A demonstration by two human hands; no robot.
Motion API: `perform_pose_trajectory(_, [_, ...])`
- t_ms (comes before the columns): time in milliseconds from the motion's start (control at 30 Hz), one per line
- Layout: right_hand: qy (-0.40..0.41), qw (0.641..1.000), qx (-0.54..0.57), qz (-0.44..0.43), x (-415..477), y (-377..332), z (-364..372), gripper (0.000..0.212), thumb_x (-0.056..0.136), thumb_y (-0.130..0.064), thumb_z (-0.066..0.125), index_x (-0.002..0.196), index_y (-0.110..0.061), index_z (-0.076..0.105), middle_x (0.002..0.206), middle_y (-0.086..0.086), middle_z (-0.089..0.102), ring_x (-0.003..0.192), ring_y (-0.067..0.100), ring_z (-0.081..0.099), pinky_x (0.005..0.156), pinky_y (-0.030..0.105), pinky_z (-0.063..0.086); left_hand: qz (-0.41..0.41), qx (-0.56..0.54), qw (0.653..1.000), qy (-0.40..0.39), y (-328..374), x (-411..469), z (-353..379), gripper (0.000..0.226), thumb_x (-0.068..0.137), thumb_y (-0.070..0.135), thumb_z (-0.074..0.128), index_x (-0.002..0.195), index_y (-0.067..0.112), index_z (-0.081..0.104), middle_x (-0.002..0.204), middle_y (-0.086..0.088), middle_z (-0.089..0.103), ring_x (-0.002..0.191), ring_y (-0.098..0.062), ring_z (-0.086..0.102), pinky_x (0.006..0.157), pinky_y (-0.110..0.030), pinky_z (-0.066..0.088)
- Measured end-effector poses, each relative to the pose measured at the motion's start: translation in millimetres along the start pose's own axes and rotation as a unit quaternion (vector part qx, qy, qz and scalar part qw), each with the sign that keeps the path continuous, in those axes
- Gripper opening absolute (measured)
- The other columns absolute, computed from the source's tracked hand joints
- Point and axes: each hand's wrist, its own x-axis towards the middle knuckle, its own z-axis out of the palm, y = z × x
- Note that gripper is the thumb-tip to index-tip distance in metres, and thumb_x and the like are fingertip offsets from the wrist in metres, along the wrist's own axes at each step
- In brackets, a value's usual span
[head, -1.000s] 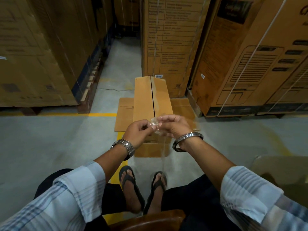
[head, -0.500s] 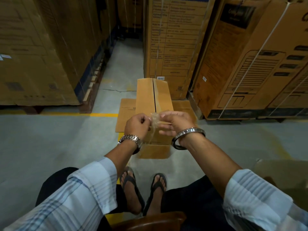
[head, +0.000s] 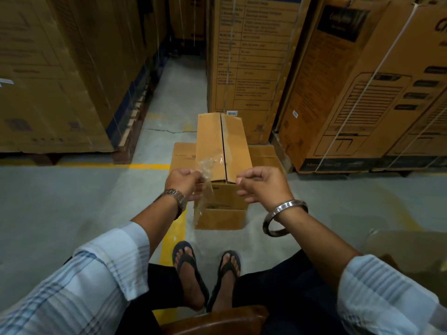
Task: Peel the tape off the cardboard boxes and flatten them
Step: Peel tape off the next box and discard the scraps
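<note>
Seated person, head view looking down at the floor. Left hand (head: 184, 180) sits at 11 o'clock from the feet and pinches a crumpled strip of clear tape (head: 210, 163) between thumb and fingers. One end of the tape sticks up toward 1 o'clock of that hand and the rest hangs down past the wrist toward 6 o'clock. Right hand (head: 264, 184) is at 1 o'clock from the feet, well apart from the left hand. Its fingers are curled in with the thumb near the forefinger, and nothing is visible in it. It does not touch the tape.

Cardboard box (head: 222, 146) stands on the floor at 12 o'clock, just beyond and between the two hands. It is long and narrow with its top flaps closed along a centre seam. A shiny tape band (head: 228, 134) runs along the flap at the 3 o'clock side of the seam. The front flap (head: 220, 219) at the 6 o'clock end lies open on the concrete. Flattened cardboard (head: 183, 154) lies under the box and sticks out at 9 and 3 o'clock.

Metal watch (head: 176, 199) on the left wrist, steel bangle (head: 283, 218) on the right wrist, striped rolled sleeves on both arms. Sandalled feet (head: 191, 264) at 6 o'clock, wooden seat edge (head: 217, 320) below them. Yellow floor line (head: 150, 166) runs at 9 o'clock of the box. Large printed cartons: stack (head: 48, 81) at 10 o'clock, tall carton (head: 249, 56) at 12 o'clock, strapped carton (head: 362, 88) at 2 o'clock. Blurred tan object at 4 o'clock, cannot tell what it is.
</note>
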Motion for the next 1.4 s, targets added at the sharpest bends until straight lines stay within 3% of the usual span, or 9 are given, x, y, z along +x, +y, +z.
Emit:
perform_pose_trajectory(167, [-0.105, 0.990, -0.090, 0.008, -4, 12, 25, 0.043, 0.077, -0.022, 0.085, 0.116, -0.023, 0.065, 0.097, -0.001, 0.075, 0.088, 0.015, 0.073, 0.065, 0.027, 0.055, -0.052, -0.086, 0.993, -0.062, 7, -15, 14, 0.010, 0.096, 0.012, 0.064, 0.087, 0.009, 0.061, 0.076, -0.007, 0.066, 0.063, -0.020, 0.066, 0.048, -0.027, 0.057])
perform_pose_trajectory(300, [-0.018, 1.000, 0.017, 0.013, 2, 9, 30, 0.010, 0.088, -0.005, 0.072, 0.090, -0.013, 0.066, 0.082, 0.010, 0.075, 0.069, 0.021, 0.073, 0.055, 0.029, 0.058, -0.070, -0.070, 0.990, -0.105, 4, -21, 14, 0.013, 0.094, 0.016, 0.069, 0.096, 0.004, 0.067, 0.080, -0.008, 0.073, 0.066, -0.019, 0.070, 0.060, -0.032, 0.061])
perform_pose_trajectory(467, [0.090, 0.990, 0.111, -0.010, 16, 3, 14, 0.011, 0.083, -0.006, 0.079, 0.089, -0.008, 0.069, 0.077, 0.007, 0.075, 0.056, 0.008, 0.066, 0.049, 0.021, 0.050, 0.008, 0.068, 0.976, -0.206, -5, -31, 7, 0.019, 0.094, 0.020, 0.068, 0.095, 0.002, 0.070, 0.086, -0.016, 0.072, 0.078, -0.025, 0.067, 0.072, -0.037, 0.058])
perform_pose_trajectory(667, [0.030, 0.994, 0.105, -0.012, 13, 14, 20, 0.011, 0.087, -0.010, 0.075, 0.077, -0.015, 0.074, 0.075, 0.001, 0.074, 0.065, 0.018, 0.066, 0.057, 0.033, 0.057, 0.065, 0.074, 0.956, -0.276, 0, -39, 8, 0.020, 0.099, 0.023, 0.061, 0.103, 0.005, 0.069, 0.105, -0.008, 0.076, 0.093, -0.014, 0.071, 0.081, -0.042, 0.060])
perform_pose_trajectory(767, [-0.042, 0.991, 0.127, 0.000, 8, 15, 17, 0.018, 0.097, -0.017, 0.064, 0.094, -0.003, 0.075, 0.085, 0.010, 0.074, 0.074, 0.023, 0.067, 0.069, 0.039, 0.059, 0.051, 0.042, 0.964, -0.256, -2, -38, 3, 0.022, 0.099, 0.025, 0.061, 0.105, 0.006, 0.071, 0.106, -0.011, 0.076, 0.095, -0.016, 0.072, 0.083, -0.043, 0.062])
perform_pose_trajectory(900, [-0.088, 0.987, 0.128, -0.029, 0, 14, 18, 0.023, 0.095, -0.015, 0.065, 0.105, 0.004, 0.072, 0.096, 0.017, 0.076, 0.082, 0.020, 0.073, 0.076, 0.034, 0.063, 0.053, 0.003, 0.980, -0.192, 3, -40, 2, 0.022, 0.091, 0.028, 0.072, 0.080, 0.008, 0.069, 0.068, 0.000, 0.074, 0.064, -0.011, 0.071, 0.056, -0.028, 0.058])
perform_pose_trajectory(1033, [-0.063, 0.978, 0.199, 0.024, 1, 11, 19, 0.009, 0.087, -0.008, 0.075, 0.094, -0.004, 0.073, 0.090, 0.017, 0.077, 0.076, 0.024, 0.074, 0.071, 0.035, 0.063, 0.069, 0.036, 0.992, -0.104, 0, -37, 5, 0.033, 0.079, 0.037, 0.083, 0.064, 0.013, 0.067, 0.074, -0.012, 0.076, 0.073, -0.026, 0.075, 0.066, -0.044, 0.064])
perform_pose_trajectory(1200, [-0.038, 0.953, 0.283, 0.100, 1, 7, 21, 0.032, 0.083, -0.002, 0.077, 0.106, -0.007, 0.056, 0.084, 0.017, 0.077, 0.064, 0.023, 0.073, 0.063, 0.035, 0.063, 0.127, 0.108, 0.985, -0.032, -2, -41, 10, 0.041, 0.075, 0.053, 0.082, 0.073, 0.014, 0.067, 0.075, -0.004, 0.077, 0.072, -0.022, 0.076, 0.063, -0.048, 0.064])
perform_pose_trajectory(1400, [0.051, 0.960, 0.262, 0.088, 6, -1, 23, 0.006, 0.088, 0.003, 0.069, 0.089, -0.002, 0.066, 0.072, 0.014, 0.071, 0.054, 0.017, 0.068, 0.058, 0.033, 0.062, 0.200, 0.206, 0.957, 0.050, 0, -49, 26, 0.056, 0.062, 0.074, 0.078, 0.088, 0.029, 0.057, 0.090, 0.012, 0.065, 0.079, -0.012, 0.069, 0.067, -0.040, 0.061])
